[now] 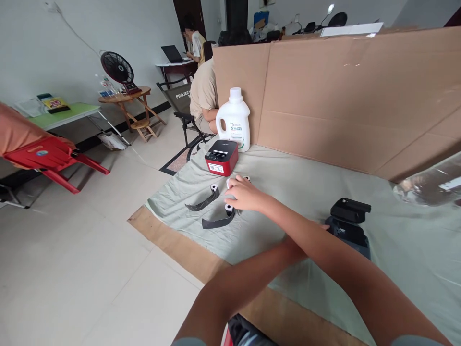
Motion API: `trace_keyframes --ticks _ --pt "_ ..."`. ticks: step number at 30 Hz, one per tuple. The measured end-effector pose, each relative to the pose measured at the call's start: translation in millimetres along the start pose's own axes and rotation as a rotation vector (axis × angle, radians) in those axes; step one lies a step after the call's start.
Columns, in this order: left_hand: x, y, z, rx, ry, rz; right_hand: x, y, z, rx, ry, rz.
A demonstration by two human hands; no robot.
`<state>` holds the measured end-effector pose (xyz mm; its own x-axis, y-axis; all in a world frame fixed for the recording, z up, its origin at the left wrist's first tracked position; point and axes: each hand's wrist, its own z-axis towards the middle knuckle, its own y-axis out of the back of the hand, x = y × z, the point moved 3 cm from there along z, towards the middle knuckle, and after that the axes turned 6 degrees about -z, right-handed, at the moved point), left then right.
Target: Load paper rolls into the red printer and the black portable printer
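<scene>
My arms cross, the right forearm over the left. My right hand [247, 193] is at the small rolls, fingers bent around a white paper roll [228, 183] that they partly cover. Another roll [247, 178] shows just behind the hand. To its left stand two rolls with dark strips trailing out, the upper roll [214, 188] and the lower roll [229, 208]. My left hand [322, 227] is mostly hidden behind my right forearm; a fingertip shows at the edge of a black device [349, 233] with its lid raised, like a small printer.
A red and black printer [222, 157] stands before a white detergent jug [236, 117]. A cardboard panel [324, 96] walls the back of the cloth-covered table [288, 168]. Clear plastic wrap [432, 180] lies at right. One person [203, 93] sits behind the panel, another [196, 45] farther off.
</scene>
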<state>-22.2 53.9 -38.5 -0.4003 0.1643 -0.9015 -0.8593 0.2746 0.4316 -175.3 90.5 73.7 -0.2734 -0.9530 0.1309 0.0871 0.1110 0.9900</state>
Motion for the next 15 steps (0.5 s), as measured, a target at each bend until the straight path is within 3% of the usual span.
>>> trace_keyframes --ticks 5,9,12,15 --pt "2.8 -1.0 6.8 -0.03 -0.031 0.004 26.2 -16.8 1.1 0.083 0.014 -0.172" --pt "2.8 -2.4 8.6 -0.129 -0.102 0.022 30.9 -13.9 -10.8 0.032 -0.016 -0.083" --pt "2.3 -4.5 9.0 -0.252 -0.196 0.058 23.9 1.5 -42.7 -0.114 -0.115 0.138" --pt "-1.9 -4.7 7.4 -0.37 -0.293 0.024 8.0 18.3 -97.6 -0.271 -0.254 0.284"
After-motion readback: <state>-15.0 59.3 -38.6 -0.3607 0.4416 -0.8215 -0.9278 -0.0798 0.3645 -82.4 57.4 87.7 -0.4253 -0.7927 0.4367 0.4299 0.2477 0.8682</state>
